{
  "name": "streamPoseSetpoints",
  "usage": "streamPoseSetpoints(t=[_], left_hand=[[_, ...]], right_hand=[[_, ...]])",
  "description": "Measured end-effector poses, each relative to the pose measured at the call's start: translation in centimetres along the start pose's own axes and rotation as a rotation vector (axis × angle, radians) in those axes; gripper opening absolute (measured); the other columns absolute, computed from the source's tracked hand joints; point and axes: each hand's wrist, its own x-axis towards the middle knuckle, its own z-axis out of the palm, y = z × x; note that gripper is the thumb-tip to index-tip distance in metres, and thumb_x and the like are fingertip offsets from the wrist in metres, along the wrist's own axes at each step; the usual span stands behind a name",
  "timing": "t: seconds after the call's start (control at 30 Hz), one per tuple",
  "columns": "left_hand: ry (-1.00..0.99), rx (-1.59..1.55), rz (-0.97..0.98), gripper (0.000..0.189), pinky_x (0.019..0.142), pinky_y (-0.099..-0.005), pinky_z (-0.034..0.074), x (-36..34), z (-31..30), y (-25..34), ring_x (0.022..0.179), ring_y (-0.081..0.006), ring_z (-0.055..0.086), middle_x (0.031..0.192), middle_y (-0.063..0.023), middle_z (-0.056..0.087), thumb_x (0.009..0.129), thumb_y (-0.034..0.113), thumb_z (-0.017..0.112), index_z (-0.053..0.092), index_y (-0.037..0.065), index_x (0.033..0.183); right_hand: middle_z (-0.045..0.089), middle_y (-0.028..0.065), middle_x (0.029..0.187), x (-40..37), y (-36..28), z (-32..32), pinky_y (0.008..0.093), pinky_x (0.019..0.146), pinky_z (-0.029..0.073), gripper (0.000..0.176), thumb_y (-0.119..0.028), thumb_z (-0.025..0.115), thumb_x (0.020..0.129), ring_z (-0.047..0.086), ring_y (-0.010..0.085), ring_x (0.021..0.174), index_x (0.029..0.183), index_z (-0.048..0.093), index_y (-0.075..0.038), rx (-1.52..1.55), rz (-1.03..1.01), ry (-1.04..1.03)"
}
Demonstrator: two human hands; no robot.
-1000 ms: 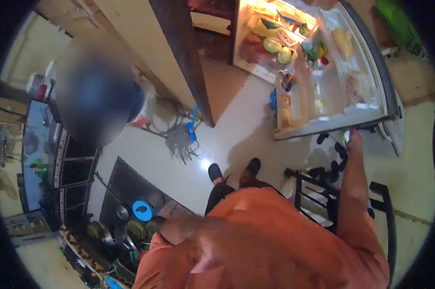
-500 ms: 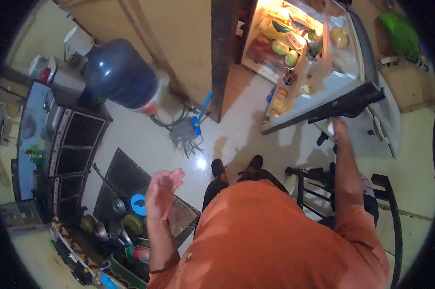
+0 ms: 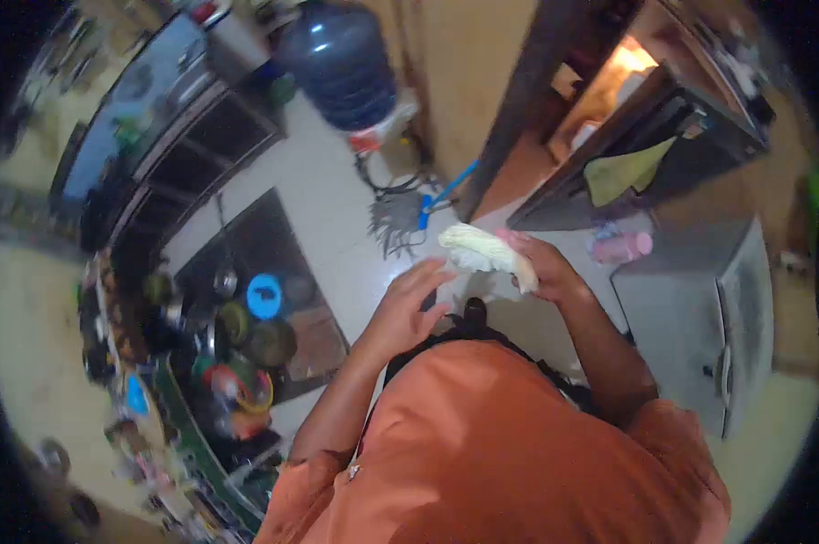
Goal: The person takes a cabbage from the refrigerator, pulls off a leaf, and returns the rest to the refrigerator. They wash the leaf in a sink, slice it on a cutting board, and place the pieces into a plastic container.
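My right hand (image 3: 547,265) is closed around one end of a pale yellow-green bundle (image 3: 482,247) with whitish, crumpled edges. Motion blur hides what kind of thing it is. In front of my chest, my left hand (image 3: 411,304) reaches toward the bundle's other end, fingers apart and holding nothing. Beyond my right hand, the dark refrigerator door (image 3: 636,150) stands partly ajar, with light glowing inside. A greenish-yellow cloth (image 3: 629,170) hangs on the door.
A pink bottle (image 3: 622,247) is near a grey-white cabinet-like appliance (image 3: 681,304) at right. A mop (image 3: 398,220) and large blue water jug (image 3: 337,68) are ahead. Pots and a blue lid (image 3: 264,296) lie on a dark mat at left.
My right hand has come from the refrigerator door to my chest, showing the bundle. The door has swung much further closed. My left hand has moved right, and the view has turned.
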Motion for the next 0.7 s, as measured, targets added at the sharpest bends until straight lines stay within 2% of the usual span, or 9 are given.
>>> streamPoseSetpoints(t=[0.03,0.1,0.17,0.23,0.3,0.37,0.43,0.53,0.7], left_hand=[[0.029,0.117,0.012,0.053,0.104,-0.0426,0.035,0.7,-0.4,1.0,0.126,-0.0342,0.044,0.132,-0.0153,0.05,0.078,0.008,0.068,0.051,0.009,0.128],[0.105,0.223,-0.021,0.058,0.106,-0.0428,0.033,1.2,-1.2,1.8,0.127,-0.0337,0.043,0.133,-0.0155,0.049,0.075,0.006,0.069,0.05,0.01,0.13],[0.166,0.322,-0.044,0.063,0.107,-0.0429,0.031,0.3,-2.6,1.5,0.129,-0.0332,0.041,0.134,-0.0157,0.048,0.072,0.005,0.071,0.049,0.011,0.131],[0.171,0.203,0.001,0.064,0.107,-0.0409,0.033,-2.0,-3.9,0.9,0.127,-0.0324,0.043,0.135,-0.0151,0.049,0.073,0.003,0.069,0.048,0.011,0.133],[0.237,0.089,-0.106,0.061,0.103,-0.0387,0.038,-5.1,-5.3,1.2,0.121,-0.0319,0.05,0.132,-0.0141,0.053,0.075,0.0,0.066,0.049,0.009,0.132],[0.433,-0.004,-0.103,0.055,0.097,-0.0363,0.044,-8.4,-6.4,1.3,0.115,-0.0314,0.055,0.127,-0.0133,0.057,0.076,-0.001,0.065,0.052,0.006,0.129],[0.578,0.005,-0.107,0.049,0.093,-0.0334,0.047,-12.6,-6.4,0.7,0.11,-0.026,0.06,0.122,-0.0124,0.06,0.079,-0.002,0.064,0.054,0.004,0.126],[0.894,-0.397,-0.226,0.036,0.089,-0.0283,0.046,-18.5,-5.5,-0.5,0.103,-0.0133,0.058,0.112,-0.0097,0.064,0.086,0.001,0.061,0.056,0.0,0.122],[1.253,-0.476,-0.321,0.025,0.081,-0.0257,0.048,-27.7,-6.3,1.8,0.094,-0.0109,0.059,0.104,-0.0069,0.064,0.089,0.003,0.06,0.058,-0.002,0.114]], right_hand=[[0.062,0.0062,0.109,1.7,0.0,0.8,0.0303,0.068,0.054,0.044,-0.023,0.055,0.094,0.062,0.0138,0.086,0.132,0.047,-0.003,-0.012,0.032,-0.048],[0.061,0.0088,0.11,4.9,0.6,3.0,0.0332,0.082,0.052,0.033,-0.02,0.053,0.095,0.062,0.0185,0.098,0.121,0.053,0.0,-0.034,0.065,-0.165],[0.064,0.0084,0.104,6.1,1.2,7.3,0.0319,0.077,0.054,0.028,-0.018,0.052,0.095,0.064,0.0176,0.089,0.116,0.056,0.0,-0.02,0.174,-0.258],[0.065,0.007,0.097,6.9,3.4,9.9,0.0307,0.069,0.055,0.024,-0.016,0.05,0.095,0.065,0.0166,0.079,0.112,0.058,-0.001,-0.029,0.27,-0.381],[0.066,0.0059,0.091,6.7,3.9,13.1,0.0305,0.065,0.055,0.023,-0.02,0.05,0.095,0.065,0.0158,0.075,0.108,0.06,-0.004,-0.161,0.337,-0.454],[0.065,0.0047,0.087,6.2,4.1,16.8,0.0296,0.062,0.054,0.025,-0.026,0.049,0.096,0.064,0.0142,0.073,0.104,0.06,-0.006,-0.224,0.452,-0.457],[0.064,0.0037,0.087,5.3,5.8,20.3,0.0289,0.06,0.053,0.029,-0.033,0.048,0.096,0.061,0.0123,0.071,0.103,0.059,-0.007,-0.235,0.487,-0.587],[0.059,0.0034,0.088,4.4,9.3,24.6,0.0289,0.062,0.052,0.035,-0.039,0.045,0.098,0.056,0.0118,0.069,0.107,0.056,-0.006,-0.136,0.586,-0.739],[0.059,0.0044,0.088,1.0,16.2,32.3,0.0283,0.069,0.053,0.033,-0.03,0.049,0.098,0.055,0.0113,0.07,0.114,0.053,-0.002,-0.258,0.664,-0.762]])
